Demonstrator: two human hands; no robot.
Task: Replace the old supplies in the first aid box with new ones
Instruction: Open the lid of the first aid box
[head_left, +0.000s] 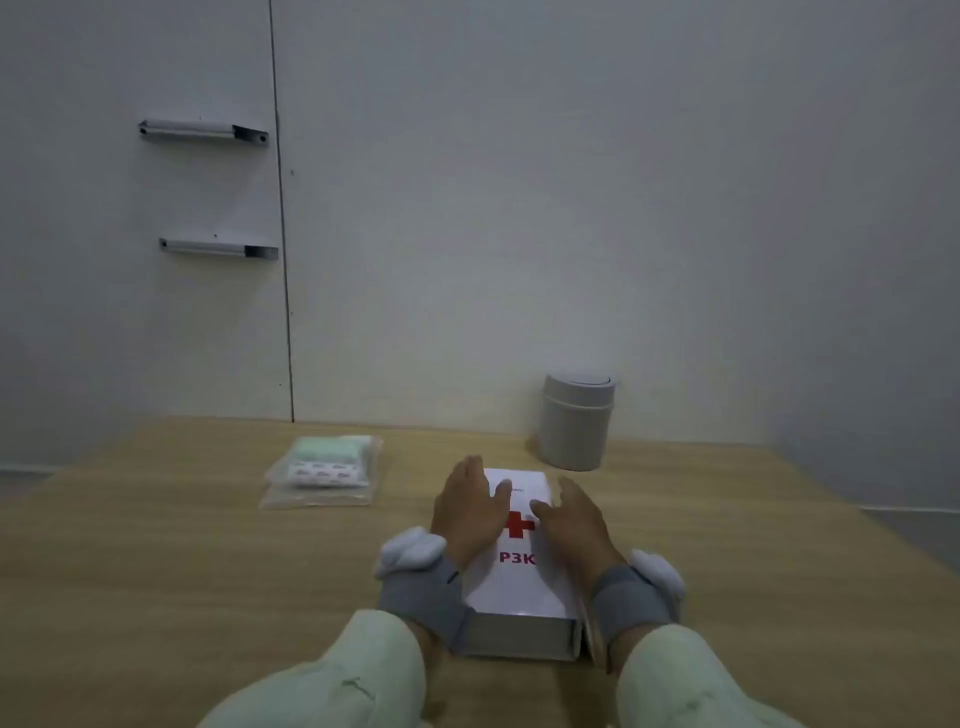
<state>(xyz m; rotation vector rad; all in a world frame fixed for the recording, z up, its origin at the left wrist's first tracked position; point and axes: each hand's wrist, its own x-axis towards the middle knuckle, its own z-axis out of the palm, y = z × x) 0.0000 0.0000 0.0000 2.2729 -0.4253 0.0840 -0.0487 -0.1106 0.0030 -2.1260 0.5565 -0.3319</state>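
A white first aid box (519, 587) with a red cross and the letters "P3K" lies flat and closed on the wooden table, right in front of me. My left hand (467, 512) rests palm down on the left part of its lid, fingers apart. My right hand (571, 519) lies the same way on the right part of the lid. Neither hand holds anything. To the left of the box lies a clear plastic bag of supplies (324, 470), with a green and white pack and a printed roll inside.
A grey cylindrical bin (574, 421) with a lid stands behind the box, near the white wall. Two metal brackets (218, 249) are fixed to the wall at the left. The wooden table (182, 571) stretches to both sides.
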